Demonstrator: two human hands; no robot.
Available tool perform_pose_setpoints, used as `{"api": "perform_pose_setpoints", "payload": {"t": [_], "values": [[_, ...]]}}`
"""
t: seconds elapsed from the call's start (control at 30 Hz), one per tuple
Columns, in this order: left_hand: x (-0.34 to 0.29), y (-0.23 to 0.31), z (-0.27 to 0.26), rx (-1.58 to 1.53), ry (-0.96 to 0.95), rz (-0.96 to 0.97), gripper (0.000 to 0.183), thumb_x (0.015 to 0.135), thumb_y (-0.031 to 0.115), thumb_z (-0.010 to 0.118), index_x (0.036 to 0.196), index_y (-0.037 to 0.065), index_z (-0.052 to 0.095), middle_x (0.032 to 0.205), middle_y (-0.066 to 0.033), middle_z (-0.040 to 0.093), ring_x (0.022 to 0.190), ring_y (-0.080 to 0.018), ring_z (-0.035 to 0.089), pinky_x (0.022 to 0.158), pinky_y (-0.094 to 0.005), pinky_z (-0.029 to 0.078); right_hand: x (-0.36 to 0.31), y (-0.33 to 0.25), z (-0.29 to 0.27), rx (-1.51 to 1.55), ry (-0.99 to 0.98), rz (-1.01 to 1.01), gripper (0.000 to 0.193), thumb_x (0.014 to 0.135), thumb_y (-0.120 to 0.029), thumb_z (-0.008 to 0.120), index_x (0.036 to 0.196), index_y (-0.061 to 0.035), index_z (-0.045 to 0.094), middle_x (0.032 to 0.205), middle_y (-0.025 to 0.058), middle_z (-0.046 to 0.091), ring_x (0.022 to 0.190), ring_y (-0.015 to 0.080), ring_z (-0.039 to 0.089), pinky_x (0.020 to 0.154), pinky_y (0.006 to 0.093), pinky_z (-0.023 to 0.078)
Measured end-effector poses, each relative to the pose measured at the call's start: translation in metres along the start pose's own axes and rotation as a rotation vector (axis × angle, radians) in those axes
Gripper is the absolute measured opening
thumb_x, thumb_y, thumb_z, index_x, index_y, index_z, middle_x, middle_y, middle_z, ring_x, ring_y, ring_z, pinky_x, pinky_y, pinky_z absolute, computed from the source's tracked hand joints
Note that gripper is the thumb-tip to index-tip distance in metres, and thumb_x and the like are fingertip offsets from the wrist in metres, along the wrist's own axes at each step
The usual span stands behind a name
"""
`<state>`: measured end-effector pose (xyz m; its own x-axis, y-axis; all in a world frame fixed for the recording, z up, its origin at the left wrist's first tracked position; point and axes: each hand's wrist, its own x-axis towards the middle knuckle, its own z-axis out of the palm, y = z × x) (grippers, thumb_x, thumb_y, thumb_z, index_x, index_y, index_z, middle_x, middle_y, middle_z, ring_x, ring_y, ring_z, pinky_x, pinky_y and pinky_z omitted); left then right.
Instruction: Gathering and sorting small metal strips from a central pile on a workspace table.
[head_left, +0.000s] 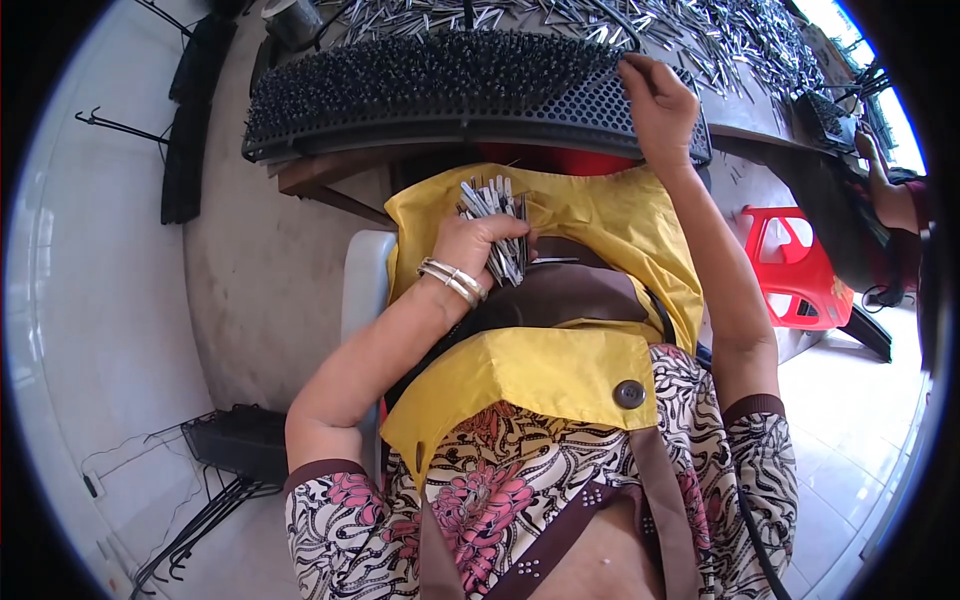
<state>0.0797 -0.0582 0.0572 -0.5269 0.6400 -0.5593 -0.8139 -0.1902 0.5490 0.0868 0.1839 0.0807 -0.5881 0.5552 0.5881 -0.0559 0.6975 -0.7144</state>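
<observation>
My left hand [468, 243], with bangles at the wrist, is closed around a bundle of thin silvery metal sticks [490, 200] above my yellow and brown apron [590, 200]. The sticks fan out at both ends of the fist. Ahead of me lies a long black perforated rack [590, 112]. Dark upright pieces [410, 80] fill its holes from the left end to past the middle, while bare holes show toward the right. At that right end, my right hand [662, 105] is pinched over the far edge. Whatever its fingertips hold is hidden.
Loose metal sticks [705, 45] lie heaped on the table beyond the rack. A metal can [292, 22] stands at the back left. On the right are a red plastic stool [805, 270] and another person's arm [885, 185]. Black racks [185, 165] and a black box [240, 440] are at the left.
</observation>
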Motion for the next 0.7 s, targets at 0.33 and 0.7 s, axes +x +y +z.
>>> {"api": "perform_pose_setpoints", "payload": {"t": [0.33,0.7], "values": [[0.002,0.001,-0.004,0.1,-0.013,-0.017,0.014,0.066,-0.003,0.064,0.079,-0.004,0.059,0.068,-0.0117,0.06,0.056,-0.0228,0.06,0.056,-0.0333,0.052,0.008,0.021,0.022,-0.278,-0.202,-0.48,0.014,0.076,-0.005,0.06,0.09,-0.0018,0.061,0.074,0.0107,0.06,0.064,0.0213,0.056,0.058,0.0281,0.045],[0.003,0.0,-0.005,0.046,0.014,0.098,0.017,0.06,-0.008,0.066,0.076,-0.005,0.06,0.069,-0.0112,0.061,0.057,-0.0207,0.06,0.052,-0.0304,0.05,-0.081,-0.073,0.002,0.216,-0.687,0.3,0.017,0.077,-0.009,0.061,0.09,0.0029,0.061,0.067,0.0033,0.059,0.053,0.0096,0.052,0.05,0.0227,0.042]]}}
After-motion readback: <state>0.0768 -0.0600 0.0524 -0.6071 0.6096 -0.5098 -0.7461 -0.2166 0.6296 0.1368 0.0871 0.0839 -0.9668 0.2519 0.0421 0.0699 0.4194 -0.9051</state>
